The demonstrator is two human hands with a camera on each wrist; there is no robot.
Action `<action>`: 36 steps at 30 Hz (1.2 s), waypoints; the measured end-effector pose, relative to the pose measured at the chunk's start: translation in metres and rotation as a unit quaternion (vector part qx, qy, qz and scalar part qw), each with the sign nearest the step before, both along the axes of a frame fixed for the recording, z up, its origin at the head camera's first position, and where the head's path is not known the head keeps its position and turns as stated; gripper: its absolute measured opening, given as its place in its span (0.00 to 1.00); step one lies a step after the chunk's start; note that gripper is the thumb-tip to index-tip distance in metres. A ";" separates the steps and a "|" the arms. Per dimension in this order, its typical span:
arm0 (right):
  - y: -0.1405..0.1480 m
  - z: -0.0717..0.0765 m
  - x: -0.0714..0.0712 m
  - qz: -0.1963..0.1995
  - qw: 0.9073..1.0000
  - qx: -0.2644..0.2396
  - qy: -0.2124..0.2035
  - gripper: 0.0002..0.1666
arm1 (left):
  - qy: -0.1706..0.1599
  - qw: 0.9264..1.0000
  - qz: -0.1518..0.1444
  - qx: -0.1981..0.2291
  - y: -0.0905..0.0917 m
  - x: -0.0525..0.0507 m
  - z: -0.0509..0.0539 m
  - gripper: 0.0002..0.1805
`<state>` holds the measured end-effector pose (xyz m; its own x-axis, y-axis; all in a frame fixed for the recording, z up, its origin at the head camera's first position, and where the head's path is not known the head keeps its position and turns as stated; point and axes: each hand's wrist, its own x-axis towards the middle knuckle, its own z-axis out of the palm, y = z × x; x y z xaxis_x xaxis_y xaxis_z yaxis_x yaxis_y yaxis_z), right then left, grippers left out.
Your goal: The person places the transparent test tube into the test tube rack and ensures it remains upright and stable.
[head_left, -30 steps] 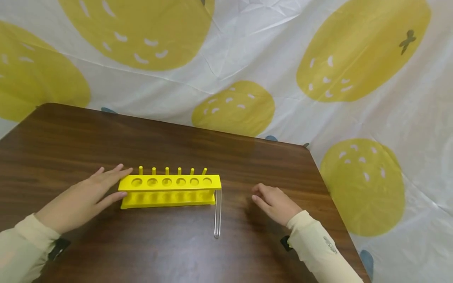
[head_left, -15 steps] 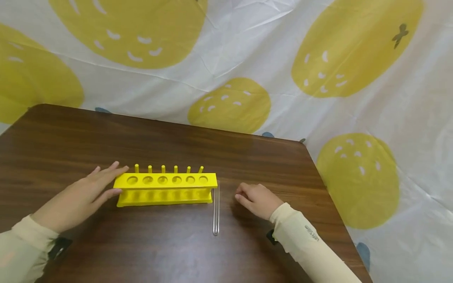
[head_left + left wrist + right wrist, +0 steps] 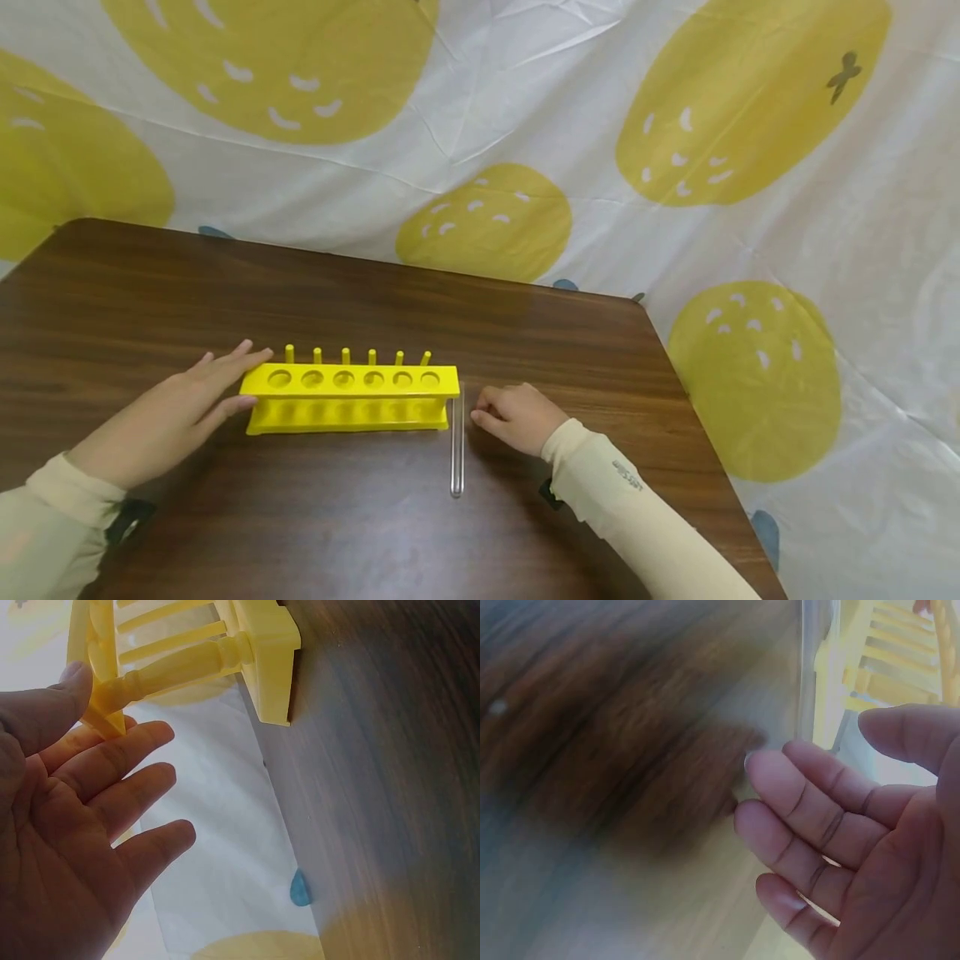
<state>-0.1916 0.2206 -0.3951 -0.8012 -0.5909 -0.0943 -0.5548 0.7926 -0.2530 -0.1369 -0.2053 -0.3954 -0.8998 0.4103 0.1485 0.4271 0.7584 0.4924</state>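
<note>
A yellow test tube rack [image 3: 348, 398] stands on the table with its top holes unfilled. My left hand [image 3: 168, 412] pinches the left end of its upper plate; the left wrist view shows the thumb [image 3: 73, 686] on one side and a finger behind, the other fingers spread loosely. Along the rack's right end a clear glass test tube [image 3: 457, 454] lies flat, its rounded end toward me. Just right of the tube, my right hand [image 3: 519, 417] hovers low or rests near the table, holding nothing. Its fingers [image 3: 780, 784] curl loosely in the right wrist view, apart from the tube.
The brown wooden table [image 3: 360, 533] carries the rack and tube. A white curtain [image 3: 330, 196] printed with yellow fruit hangs along the table's far and right edges. Upright pegs [image 3: 346, 357] line the rack's back side.
My right hand has moved left across the table, close to the test tube. The left hand keeps its grip on the rack, and the head view has shifted slightly.
</note>
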 end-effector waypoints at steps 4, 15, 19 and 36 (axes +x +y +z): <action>-0.007 -0.001 -0.001 -0.009 1.000 0.014 0.006 0.12 | -0.004 1.000 0.000 0.002 0.000 0.000 0.000 0.33; -0.024 -0.004 -0.002 -0.063 0.998 0.030 -0.002 0.20 | -0.005 1.000 0.000 0.001 0.000 0.000 0.001 0.33; -0.029 -0.004 -0.003 -0.076 0.996 0.038 -0.004 0.25 | -0.007 1.000 0.000 -0.001 -0.001 0.001 0.001 0.34; -0.038 -0.011 -0.004 -0.103 0.994 0.037 -0.015 0.27 | -0.002 1.000 0.005 -0.002 -0.001 0.002 0.002 0.33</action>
